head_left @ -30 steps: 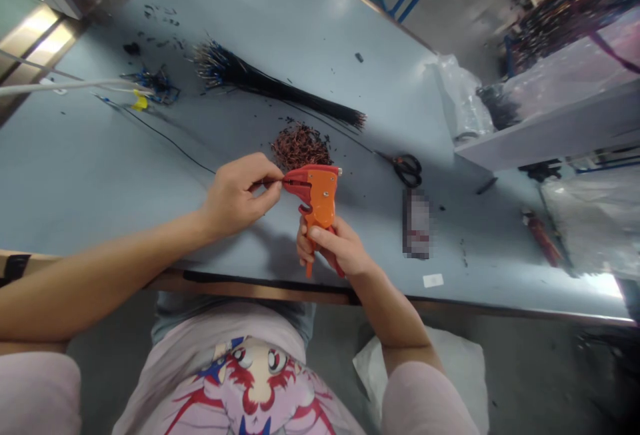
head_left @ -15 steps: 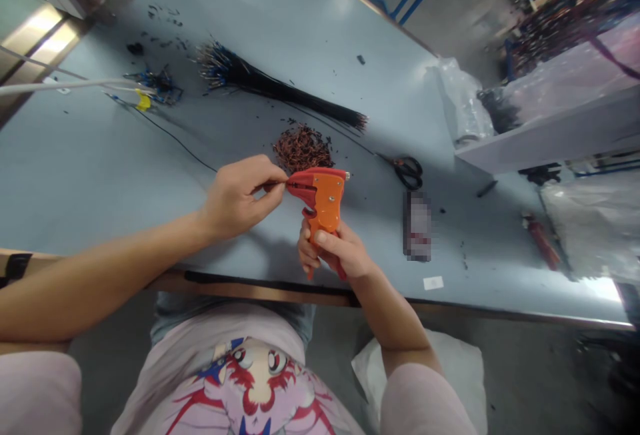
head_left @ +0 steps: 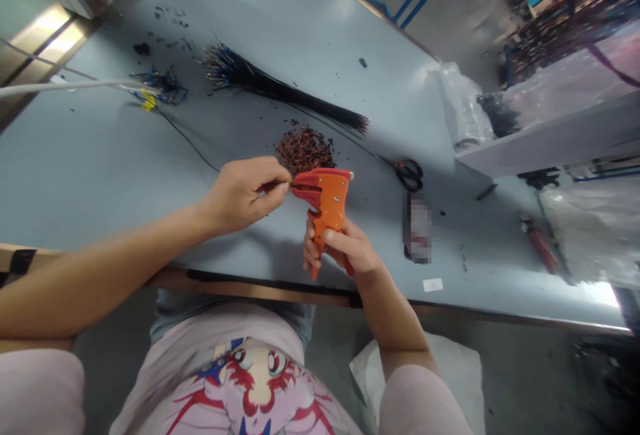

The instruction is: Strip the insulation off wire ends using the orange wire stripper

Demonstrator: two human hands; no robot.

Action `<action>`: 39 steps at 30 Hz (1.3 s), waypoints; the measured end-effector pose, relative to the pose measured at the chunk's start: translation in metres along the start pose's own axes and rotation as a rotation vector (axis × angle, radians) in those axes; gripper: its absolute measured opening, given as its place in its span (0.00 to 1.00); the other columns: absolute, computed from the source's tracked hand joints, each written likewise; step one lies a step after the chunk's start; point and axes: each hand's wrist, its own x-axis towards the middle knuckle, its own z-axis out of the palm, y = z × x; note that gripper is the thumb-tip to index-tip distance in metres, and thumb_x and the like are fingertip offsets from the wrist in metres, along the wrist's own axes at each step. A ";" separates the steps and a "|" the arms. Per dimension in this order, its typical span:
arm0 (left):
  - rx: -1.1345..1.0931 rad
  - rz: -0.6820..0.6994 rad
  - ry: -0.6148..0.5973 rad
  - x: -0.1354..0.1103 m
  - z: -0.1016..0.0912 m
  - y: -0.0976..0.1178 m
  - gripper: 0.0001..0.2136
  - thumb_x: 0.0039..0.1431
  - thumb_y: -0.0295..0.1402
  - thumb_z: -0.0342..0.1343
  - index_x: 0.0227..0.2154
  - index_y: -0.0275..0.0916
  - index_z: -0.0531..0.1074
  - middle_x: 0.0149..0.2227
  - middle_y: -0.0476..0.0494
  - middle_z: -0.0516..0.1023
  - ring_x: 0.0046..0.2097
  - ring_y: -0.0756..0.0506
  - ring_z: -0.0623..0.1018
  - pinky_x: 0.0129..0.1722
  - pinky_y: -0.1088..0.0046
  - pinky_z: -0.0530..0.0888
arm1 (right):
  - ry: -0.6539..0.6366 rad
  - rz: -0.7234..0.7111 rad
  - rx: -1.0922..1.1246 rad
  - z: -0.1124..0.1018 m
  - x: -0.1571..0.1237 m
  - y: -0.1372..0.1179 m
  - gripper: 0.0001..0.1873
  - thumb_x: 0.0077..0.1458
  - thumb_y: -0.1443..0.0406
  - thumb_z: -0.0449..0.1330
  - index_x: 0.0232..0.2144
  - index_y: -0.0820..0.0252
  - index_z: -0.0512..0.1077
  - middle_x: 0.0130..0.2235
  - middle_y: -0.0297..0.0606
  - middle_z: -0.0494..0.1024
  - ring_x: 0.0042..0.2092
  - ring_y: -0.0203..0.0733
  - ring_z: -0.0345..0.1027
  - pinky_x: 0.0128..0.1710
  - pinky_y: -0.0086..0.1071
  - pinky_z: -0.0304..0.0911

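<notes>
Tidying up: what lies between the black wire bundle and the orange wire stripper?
In the head view, a heap of reddish-brown wire scraps lies between the bundle and the stripper.

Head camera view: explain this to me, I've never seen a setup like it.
There is no machine here: these are a person's own bare hands, filmed by a camera worn on the head, looking forward and down. The right hand grips an orange wire stripper by its handle. The left hand pinches a thin wire at the tool's red front end. On the blue-grey workbench lie a bundle of black wires, a heap of copper-coloured wire scraps and black-handled scissors.
</notes>
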 end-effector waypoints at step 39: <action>-0.939 -0.683 -0.378 0.015 -0.013 -0.007 0.08 0.46 0.34 0.59 0.19 0.36 0.66 0.14 0.55 0.55 0.17 0.57 0.53 0.16 0.79 0.50 | 0.040 -0.070 -0.273 0.003 -0.007 -0.002 0.15 0.57 0.56 0.58 0.27 0.63 0.66 0.22 0.30 0.64 0.22 0.32 0.61 0.22 0.29 0.62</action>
